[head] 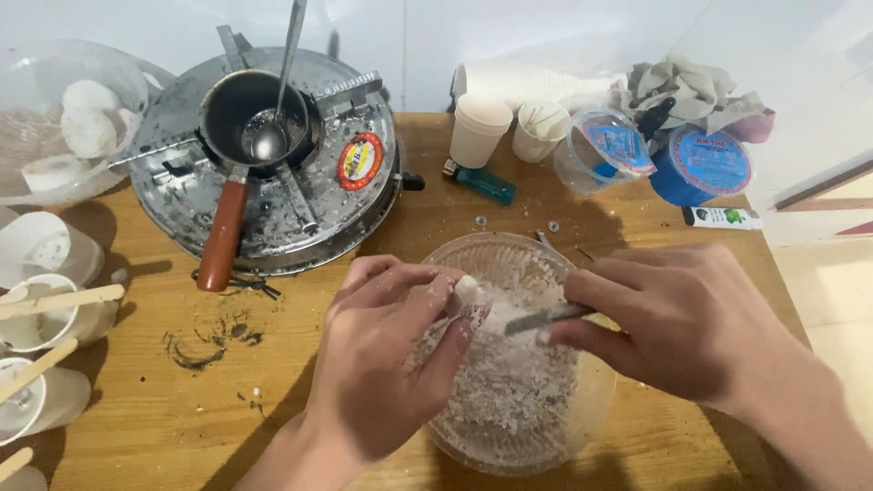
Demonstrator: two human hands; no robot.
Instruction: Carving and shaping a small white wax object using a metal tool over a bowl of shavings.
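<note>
Head view, looking down on a wooden table (pixel 182 427). The left hand (pixel 386 364) pinches a small white waxy lump (pixel 466 291) between thumb and fingertips, closed narrowly round it, directly above the clear glass bowl (pixel 582 400). The right hand (pixel 673 323) grips a thin metal blade (pixel 546 317) between thumb and forefinger, its tip pointing toward the lump and lying just beside it, also over the bowl. The bowl holds a heap of white flakes and shavings (pixel 509 391), loose and light by appearance; the lump, judged from these shavings, is soft enough to pare yet brittle, and probably slick, so a hold at its rear end, away from the blade edge, looks safest. The blade looks stiff and sharp: best held by its back half, as here. Behind the bowl lie a green lighter (pixel 482 182), two white paper cups (pixel 479 127) and two round tubs with blue lids (pixel 700 164). Behind and left of the bowl stands a round metal stove (pixel 364 118) carrying a small dark pot (pixel 227 114) with a brown handle (pixel 221 238) and a metal ladle (pixel 273 136) resting inside. Far left of the bowl stand white cups with wooden sticks (pixel 45 309) and a clear bowl holding white pieces (pixel 82 127). Dark scorch marks (pixel 209 341) stain the table left of the glass bowl
</note>
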